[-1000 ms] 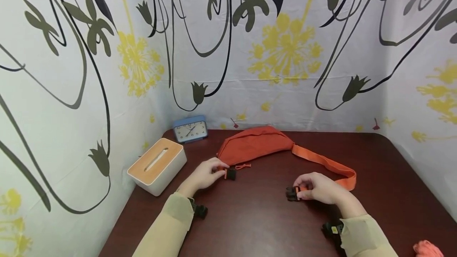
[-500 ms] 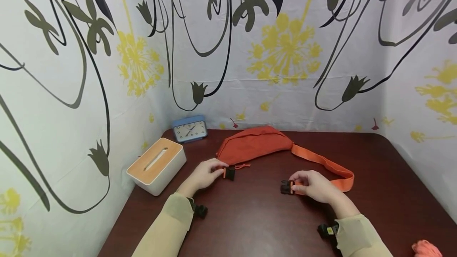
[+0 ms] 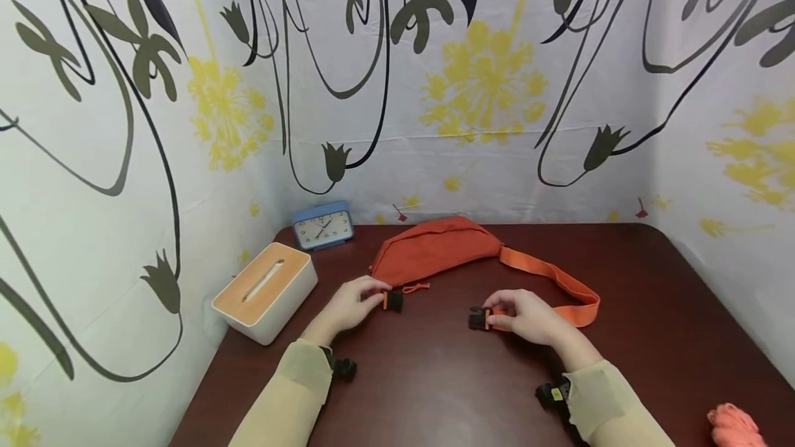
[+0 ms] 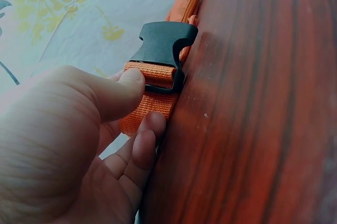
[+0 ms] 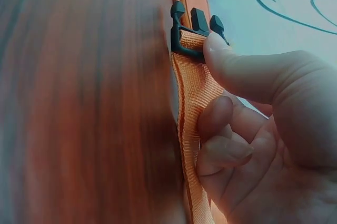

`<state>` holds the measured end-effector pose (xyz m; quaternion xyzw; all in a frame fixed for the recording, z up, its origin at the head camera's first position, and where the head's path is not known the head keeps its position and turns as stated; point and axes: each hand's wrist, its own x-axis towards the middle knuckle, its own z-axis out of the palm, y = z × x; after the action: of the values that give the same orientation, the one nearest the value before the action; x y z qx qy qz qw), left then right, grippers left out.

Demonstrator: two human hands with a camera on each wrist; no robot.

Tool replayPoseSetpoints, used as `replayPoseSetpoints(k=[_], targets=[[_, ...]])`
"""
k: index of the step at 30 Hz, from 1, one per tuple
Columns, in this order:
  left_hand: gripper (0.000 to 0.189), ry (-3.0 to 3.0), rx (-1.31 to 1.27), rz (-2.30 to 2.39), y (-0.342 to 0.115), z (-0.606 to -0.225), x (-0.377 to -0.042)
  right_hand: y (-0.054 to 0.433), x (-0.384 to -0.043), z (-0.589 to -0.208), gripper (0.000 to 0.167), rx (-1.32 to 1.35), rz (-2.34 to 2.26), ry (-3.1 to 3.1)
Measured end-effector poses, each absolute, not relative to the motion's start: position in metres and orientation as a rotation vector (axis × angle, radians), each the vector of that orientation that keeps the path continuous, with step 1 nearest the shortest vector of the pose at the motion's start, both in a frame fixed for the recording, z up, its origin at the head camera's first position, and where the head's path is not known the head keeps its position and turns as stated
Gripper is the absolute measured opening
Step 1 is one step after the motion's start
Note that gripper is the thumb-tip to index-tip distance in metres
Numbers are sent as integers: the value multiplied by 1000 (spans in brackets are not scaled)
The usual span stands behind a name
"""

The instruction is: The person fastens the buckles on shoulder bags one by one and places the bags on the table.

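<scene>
Orange bag [image 3: 437,254] sits just beyond and right of the left hand [image 3: 350,305], which pinches webbing [image 4: 152,105] behind the socket buckle [image 4: 164,44]. Right hand [image 3: 524,318] pinches strap [image 5: 196,81] at the pronged buckle [image 5: 199,22]. Buckles apart.

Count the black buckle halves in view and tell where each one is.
2. The socket half is at the left hand, which pinches its orange strap; the pronged half is at the right hand, apart from it. Any behind the bag would be hidden.
</scene>
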<state>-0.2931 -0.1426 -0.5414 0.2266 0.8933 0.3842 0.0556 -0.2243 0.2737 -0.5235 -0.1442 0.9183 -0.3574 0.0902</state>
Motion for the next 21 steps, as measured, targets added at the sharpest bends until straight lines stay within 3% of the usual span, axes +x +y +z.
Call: replayPoseSetpoints(k=[21], targets=[[25,2706,677,1175,-144,-543,-295,217,-246,-527,12,-526,-1138,2689]])
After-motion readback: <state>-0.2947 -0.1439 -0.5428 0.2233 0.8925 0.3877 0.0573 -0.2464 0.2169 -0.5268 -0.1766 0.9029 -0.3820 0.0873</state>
